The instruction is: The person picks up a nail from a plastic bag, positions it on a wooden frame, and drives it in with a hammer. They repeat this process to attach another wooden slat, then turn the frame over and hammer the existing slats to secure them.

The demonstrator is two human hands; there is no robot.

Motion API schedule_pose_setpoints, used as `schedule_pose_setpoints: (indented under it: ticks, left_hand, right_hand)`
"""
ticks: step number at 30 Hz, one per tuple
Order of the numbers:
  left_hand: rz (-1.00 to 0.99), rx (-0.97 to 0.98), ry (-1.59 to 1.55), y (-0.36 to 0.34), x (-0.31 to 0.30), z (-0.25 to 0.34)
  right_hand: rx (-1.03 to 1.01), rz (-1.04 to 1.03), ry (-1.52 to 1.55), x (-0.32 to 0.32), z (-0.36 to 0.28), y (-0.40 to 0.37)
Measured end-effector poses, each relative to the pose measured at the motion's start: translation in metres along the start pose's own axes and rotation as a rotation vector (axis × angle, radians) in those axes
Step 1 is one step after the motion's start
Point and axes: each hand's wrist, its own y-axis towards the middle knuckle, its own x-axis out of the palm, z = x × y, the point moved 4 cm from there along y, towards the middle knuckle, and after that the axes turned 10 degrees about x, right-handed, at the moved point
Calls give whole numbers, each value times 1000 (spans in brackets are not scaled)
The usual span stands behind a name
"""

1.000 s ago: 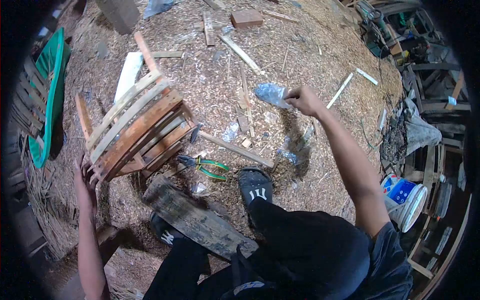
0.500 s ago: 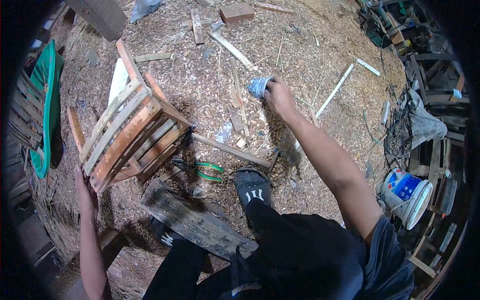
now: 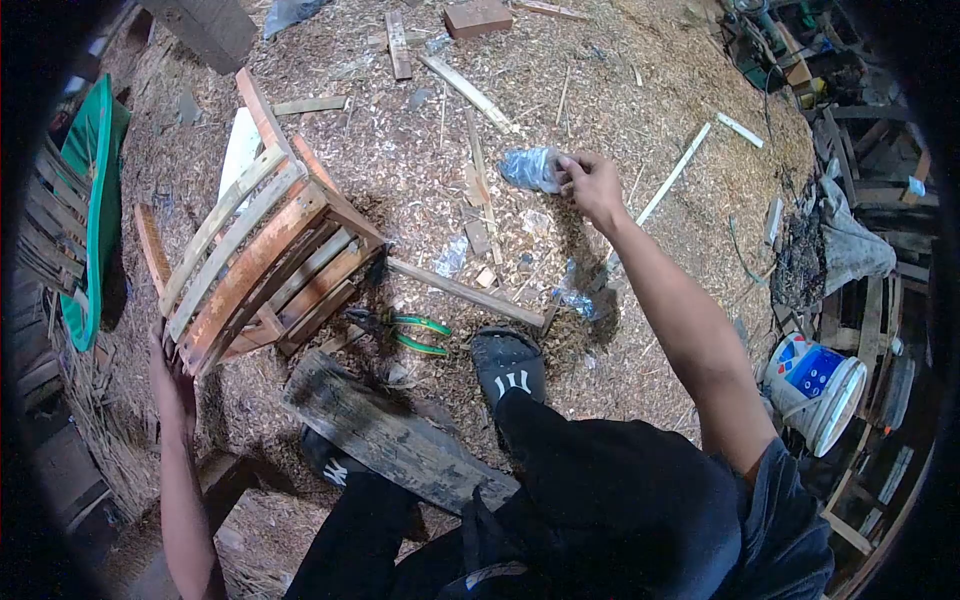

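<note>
My left hand grips the lower left corner of a curved, slatted wooden chair frame, its fingers partly hidden behind the wood. Out over the wood shavings, my right hand pinches the open end of a crumpled bluish plastic bag, whose contents are unclear. A hammer lies between the frame and my foot. Just left of that foot are pliers with green handles. Another piece of clear and blue plastic rests by the hammer head.
A weathered plank lies across near my feet in black sandals. Thin wood strips and a reddish block are scattered on the shavings. A white bucket lies tilted at right; a green chair stands at left.
My right hand has moved slightly right with the bag, which now stretches out longer. The clear and blue plastic by the hammer head has come into view. My left hand stays on the frame.
</note>
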Motion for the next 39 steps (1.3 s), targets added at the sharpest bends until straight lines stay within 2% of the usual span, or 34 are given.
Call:
schedule_pose_setpoints:
  ticks: [4, 6, 10, 12, 19, 21, 24, 25, 27, 32, 35, 37, 39]
  left_hand:
    - [5, -2, -12, -3, 2, 4]
    - [16, -14, -14, -3, 2, 4]
    - [16, -34, 8, -3, 2, 5]
    - [9, -34, 12, -3, 2, 5]
    - [10, -27, 11, -3, 0, 3]
    - [13, -19, 11, -6, 3, 6]
    - [-33, -48, 23, -4, -3, 4]
    - [57, -44, 46, -3, -3, 4]
    - [50, -60, 42, -3, 1, 9]
    - [56, -17, -52, 1, 11, 21]
    - [95, 6, -50, 1, 29, 43]
    - [55, 58, 11, 6, 31, 52]
    - [53, 64, -6, 9, 35, 57]
  right_hand:
    - [7, 18, 21, 0, 11, 4]
    - [114, -81, 190, 2, 12, 0]
    - [108, -82, 223, 1, 1, -8]
    - [-13, -54, 189, 0, -6, -11]
    - [-28, -20, 138, -1, -10, -14]
    - [-126, -20, 156, 0, -9, -12]
    - [-168, 0, 174, -1, -14, -12]
    - [-181, -30, 182, 1, -14, -10]
    - [-134, -61, 256, 3, -15, -5]
    - [-147, -106, 283, 22, -52, -8]
    - [-210, -105, 280, 36, -109, -32]
    - [-420, -238, 193, 54, -152, -49]
    - [-469, -328, 193, 71, -192, -71]
